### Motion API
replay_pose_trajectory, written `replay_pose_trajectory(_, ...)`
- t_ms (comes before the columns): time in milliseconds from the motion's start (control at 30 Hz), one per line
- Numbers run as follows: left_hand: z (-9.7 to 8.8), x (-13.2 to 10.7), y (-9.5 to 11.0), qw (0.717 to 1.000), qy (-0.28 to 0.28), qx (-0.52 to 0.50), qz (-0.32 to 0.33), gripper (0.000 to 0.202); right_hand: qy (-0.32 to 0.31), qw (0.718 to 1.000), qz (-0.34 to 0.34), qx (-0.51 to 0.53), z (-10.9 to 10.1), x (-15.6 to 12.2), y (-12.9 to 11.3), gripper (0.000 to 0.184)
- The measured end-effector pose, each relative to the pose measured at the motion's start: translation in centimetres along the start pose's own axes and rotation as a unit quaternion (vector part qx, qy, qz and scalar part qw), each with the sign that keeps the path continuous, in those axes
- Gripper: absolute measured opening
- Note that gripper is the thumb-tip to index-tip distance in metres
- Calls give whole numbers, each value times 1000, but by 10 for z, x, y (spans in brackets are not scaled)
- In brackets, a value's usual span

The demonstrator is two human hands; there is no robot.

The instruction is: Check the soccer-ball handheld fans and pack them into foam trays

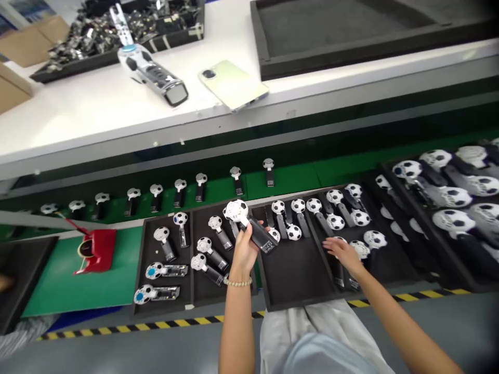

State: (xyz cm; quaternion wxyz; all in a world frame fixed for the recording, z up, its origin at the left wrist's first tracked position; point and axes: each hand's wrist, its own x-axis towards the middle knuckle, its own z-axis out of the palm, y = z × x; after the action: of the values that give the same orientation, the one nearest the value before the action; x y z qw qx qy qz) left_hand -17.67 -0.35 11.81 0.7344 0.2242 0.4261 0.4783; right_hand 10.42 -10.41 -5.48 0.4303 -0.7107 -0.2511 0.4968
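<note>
My left hand [245,253] is closed around a handheld device [260,237] with a round football-patterned head and a flat black handle with small white print. It holds the device raised over the front edge of the black trays. My right hand [345,254], fingers stretched out, is over the right-hand black tray [294,275], close to several similar football-headed devices [359,250]. Whether its fingertips touch one cannot be made out. In the left-hand tray [161,309] lie more such devices, some with open handles showing their insides [166,293].
Behind the trays, a row of these devices [200,187] lies on a green belt [296,179]. A red tape dispenser [102,252] stands left. On the white shelf [218,34] are a phone [234,85], a larger device [156,78] and a parts tray [175,39]. Another stacked tray [448,259] is at right.
</note>
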Motion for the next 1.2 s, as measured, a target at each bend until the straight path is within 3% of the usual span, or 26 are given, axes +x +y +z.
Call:
replay_pose_trajectory(33,3,2,-3,1000,-13,28,2,34,77,994,-10,-72,-17,1,12,38)
replay_pose_trajectory(100,5,10,-10,989,-15,143,19,36,231,944,1,-235,-48,0,36,55)
replay_pose_trajectory(167,0,24,-18,943,8,329,46,36,302,889,69,-337,-71,-1,56,77)
replay_pose_trajectory(200,-4,33,-22,907,27,415,58,36,288,885,114,-349,-78,-1,65,87)
replay_pose_trajectory(267,-15,56,-32,842,66,531,66,36,212,904,180,-324,-88,0,78,97)
replay_pose_trajectory(333,-26,80,-45,806,94,582,50,38,157,922,201,-292,-91,2,87,100)
replay_pose_trajectory(433,-37,111,-65,751,122,648,19,34,161,934,190,-255,-93,6,94,96)
replay_pose_trajectory(600,-43,131,-89,695,135,706,11,25,184,960,166,-132,-105,1,94,66)
replay_pose_trajectory(733,-41,123,-94,675,168,716,57,35,229,950,171,-126,-114,-19,84,53)
replay_pose_trajectory(833,-35,108,-93,678,186,704,101,48,249,945,129,-166,-104,-45,70,53)
replay_pose_trajectory(933,-26,82,-102,715,154,669,131,51,172,970,33,-170,-67,-74,55,52)
replay_pose_trajectory(1033,-11,43,-134,778,84,611,120,45,88,983,-25,-157,-13,-92,48,51)
replay_pose_trajectory(1100,1,16,-164,823,32,561,78,46,47,989,-45,-132,21,-99,47,49)
replay_pose_trajectory(1200,21,-8,-201,879,-27,476,12,44,-7,994,-80,-68,47,-103,42,53)
